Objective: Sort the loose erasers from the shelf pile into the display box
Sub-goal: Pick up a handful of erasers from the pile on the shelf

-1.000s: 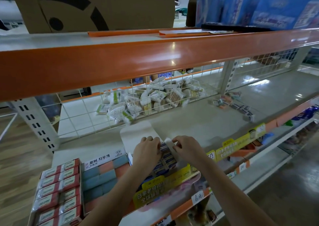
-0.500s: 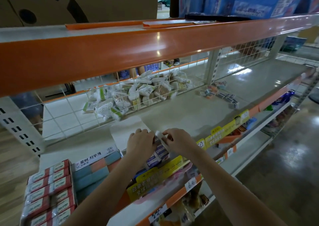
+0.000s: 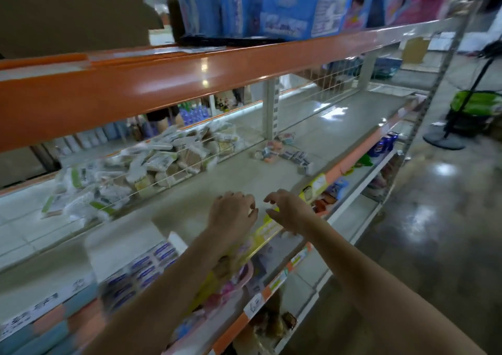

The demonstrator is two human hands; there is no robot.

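Both hands, left hand (image 3: 233, 213) and right hand (image 3: 290, 210), have left the display box (image 3: 141, 267), fingers loose, empty.

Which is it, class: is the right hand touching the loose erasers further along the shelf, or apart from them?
Apart. The head view shows bare shelf between the right hand and the loose erasers, which lie further along.

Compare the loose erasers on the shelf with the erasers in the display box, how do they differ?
The loose erasers lie scattered at mixed angles far along the shelf, while the erasers in the display box sit packed side by side in neat rows. The loose erasers rest on bare shelf, beyond both hands; the boxed ones sit at the shelf's front edge, beside the left forearm. Both groups seem to share blue-and-white sleeves, though blur hides detail.
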